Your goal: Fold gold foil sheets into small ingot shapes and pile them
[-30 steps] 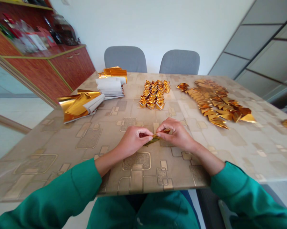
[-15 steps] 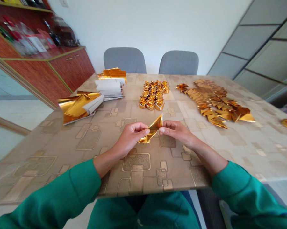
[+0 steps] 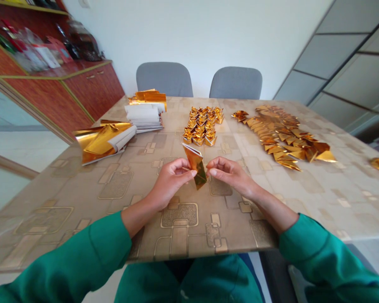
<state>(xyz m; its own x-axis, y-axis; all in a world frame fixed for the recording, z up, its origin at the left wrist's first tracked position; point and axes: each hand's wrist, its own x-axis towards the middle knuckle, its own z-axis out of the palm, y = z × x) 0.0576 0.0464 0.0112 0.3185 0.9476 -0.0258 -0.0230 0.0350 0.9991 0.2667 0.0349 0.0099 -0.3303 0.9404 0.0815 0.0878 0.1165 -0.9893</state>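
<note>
A folded piece of gold foil paper (image 3: pixel 195 165) stands nearly upright above the table, its white-lined top edge tilted. Between thumb and fingers, my left hand (image 3: pixel 176 179) pinches it along its left side. My right hand (image 3: pixel 230 174) is just right of the paper, thumb and fingers curled and slightly apart, the fingertips very near its edge. Beyond the hands, several folded gold paper ingots (image 3: pixel 202 125) stand in close rows.
Gold and white paper sheets (image 3: pixel 105 141) and a paper stack (image 3: pixel 143 117) lie at left. A spread of flat folded gold pieces (image 3: pixel 284 136) covers the right side. The patterned tablecloth (image 3: pixel 179 235) reaches the near edge; two grey chairs (image 3: pixel 164 79) stand behind.
The folded paper has turned from slanting up right to leaning up left, showing its layered white edge. My right fingertips have come off its tip and moved slightly left.
</note>
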